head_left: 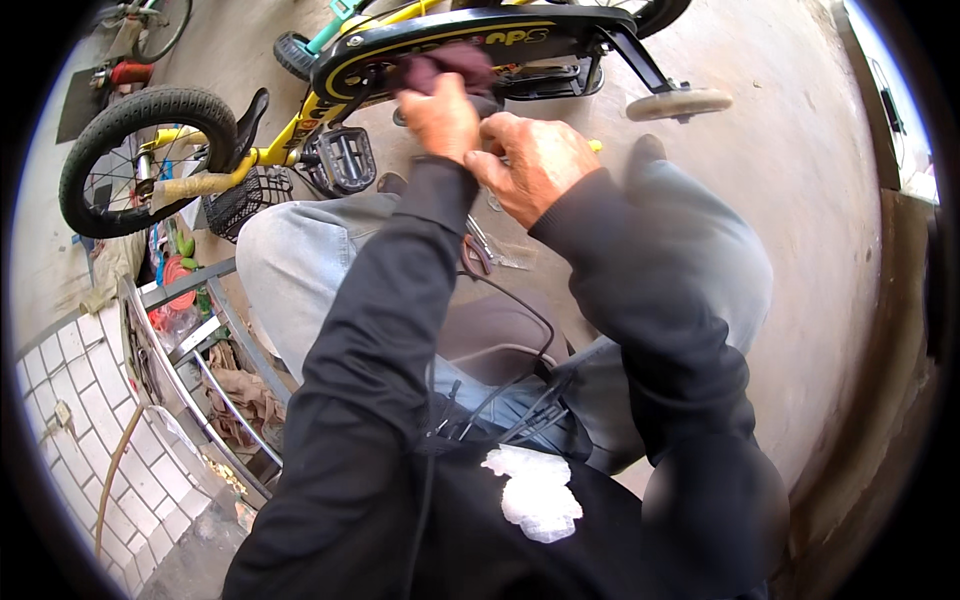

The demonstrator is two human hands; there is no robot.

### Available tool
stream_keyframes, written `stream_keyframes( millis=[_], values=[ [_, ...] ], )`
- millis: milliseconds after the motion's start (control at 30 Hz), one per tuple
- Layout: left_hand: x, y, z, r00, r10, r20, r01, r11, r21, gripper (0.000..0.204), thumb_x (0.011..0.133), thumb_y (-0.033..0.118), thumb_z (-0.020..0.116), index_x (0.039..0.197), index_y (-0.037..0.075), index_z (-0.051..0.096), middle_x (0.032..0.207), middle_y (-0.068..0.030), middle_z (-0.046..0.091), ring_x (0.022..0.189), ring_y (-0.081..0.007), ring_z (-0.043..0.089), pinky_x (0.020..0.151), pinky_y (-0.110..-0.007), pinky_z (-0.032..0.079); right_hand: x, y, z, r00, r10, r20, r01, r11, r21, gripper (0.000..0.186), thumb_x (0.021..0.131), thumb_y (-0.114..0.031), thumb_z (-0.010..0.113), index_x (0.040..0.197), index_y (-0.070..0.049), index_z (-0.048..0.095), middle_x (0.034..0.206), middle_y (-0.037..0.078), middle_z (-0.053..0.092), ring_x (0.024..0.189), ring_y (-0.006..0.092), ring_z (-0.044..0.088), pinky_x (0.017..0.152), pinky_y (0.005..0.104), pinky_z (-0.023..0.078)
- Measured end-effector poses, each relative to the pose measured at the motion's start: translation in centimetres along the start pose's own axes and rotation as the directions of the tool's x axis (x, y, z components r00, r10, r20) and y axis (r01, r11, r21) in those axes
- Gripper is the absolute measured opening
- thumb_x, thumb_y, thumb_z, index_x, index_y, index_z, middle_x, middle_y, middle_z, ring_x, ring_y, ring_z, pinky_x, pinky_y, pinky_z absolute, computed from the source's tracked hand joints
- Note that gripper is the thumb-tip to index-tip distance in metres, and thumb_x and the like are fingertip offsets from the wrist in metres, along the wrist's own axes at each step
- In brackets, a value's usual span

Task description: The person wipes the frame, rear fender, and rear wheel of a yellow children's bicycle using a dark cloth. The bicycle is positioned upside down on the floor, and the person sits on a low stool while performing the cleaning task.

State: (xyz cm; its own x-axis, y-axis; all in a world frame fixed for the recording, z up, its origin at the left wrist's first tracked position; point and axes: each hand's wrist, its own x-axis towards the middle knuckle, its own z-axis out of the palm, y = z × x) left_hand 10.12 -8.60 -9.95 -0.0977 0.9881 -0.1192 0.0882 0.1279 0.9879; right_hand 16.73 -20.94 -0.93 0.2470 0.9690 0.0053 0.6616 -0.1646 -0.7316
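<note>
A small yellow bicycle (270, 155) lies at the top, with a black chain guard (350, 55), a black pedal (343, 160) and a training wheel (680, 103). My left hand (438, 120) grips a dark maroon cloth (445, 62) at the chain guard, partly covering it. Just right and lower, my right hand (530, 165) is closed, its knuckles up beside the left wrist; what its fingers hold is hidden. Metal hand tools (477, 242) lie on the floor below both hands, between my legs.
A black wire basket (228, 212) is under the bicycle's front. A metal frame (215, 287) with rags and clutter stands at my left, by white tiles (70, 380). A teal cycle part (325, 32) shows behind the bicycle. A wall edge (880, 300) runs along the right.
</note>
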Motion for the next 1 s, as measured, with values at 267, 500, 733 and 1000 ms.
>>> stream_keyframes(
  millis=[267, 500, 733, 1000],
  values=[
    [1.8, -4.8, -2.4, 0.859, -0.496, 0.129, 0.495, 0.738, -0.459, 0.024, 0.093, 0.021, 0.055, 0.105, 0.000, 0.059, 0.095, -0.0099, 0.066, 0.076, -0.0254, 0.066, 0.066, -0.038, 0.054, 0.7, -0.3, -0.8, 0.998, 0.038, 0.047, -0.036, 0.998, -0.049, 0.025, 0.089, -0.026, 0.062, 0.094, -0.002, 0.066, 0.079, 0.017, 0.069, 0.076, 0.0338, 0.068, 0.069, 0.0403, 0.053],
    [1.9, -5.0, -7.9, 0.891, -0.449, -0.070, 0.387, 0.831, -0.400, 0.058, 0.091, 0.053, 0.057, 0.124, 0.006, 0.058, 0.115, -0.0078, 0.064, 0.091, -0.0198, 0.062, 0.077, -0.034, 0.052, 0.9, 0.1, 0.7, 0.993, 0.013, 0.119, -0.008, 0.999, -0.044, 0.030, 0.085, -0.030, 0.063, 0.083, 0.000, 0.061, 0.078, 0.020, 0.066, 0.084, 0.0380, 0.065, 0.077, 0.0465, 0.050],
    [1.9, -6.4, -9.3, 0.970, -0.136, -0.200, 0.071, 0.951, -0.302, 0.051, 0.093, 0.033, 0.061, 0.134, 0.003, 0.052, 0.129, -0.0063, 0.058, 0.109, -0.0179, 0.056, 0.094, -0.032, 0.043, 1.0, 0.2, 0.8, 0.993, 0.015, 0.120, -0.009, 0.998, -0.055, 0.029, 0.085, -0.029, 0.062, 0.084, 0.000, 0.062, 0.079, 0.021, 0.066, 0.084, 0.0382, 0.065, 0.077, 0.0457, 0.051],
    [5.9, -5.2, -16.5, 0.930, -0.079, 0.360, 0.349, 0.502, -0.791, 0.036, 0.094, 0.031, 0.044, 0.117, 0.011, 0.063, 0.114, -0.0067, 0.067, 0.099, -0.0259, 0.065, 0.078, -0.041, 0.054, 1.4, 0.9, 1.2, 0.990, 0.049, 0.133, -0.039, 0.996, -0.081, 0.030, 0.085, -0.030, 0.062, 0.087, 0.000, 0.066, 0.078, 0.022, 0.066, 0.083, 0.0376, 0.065, 0.078, 0.0443, 0.051]
  ],
)
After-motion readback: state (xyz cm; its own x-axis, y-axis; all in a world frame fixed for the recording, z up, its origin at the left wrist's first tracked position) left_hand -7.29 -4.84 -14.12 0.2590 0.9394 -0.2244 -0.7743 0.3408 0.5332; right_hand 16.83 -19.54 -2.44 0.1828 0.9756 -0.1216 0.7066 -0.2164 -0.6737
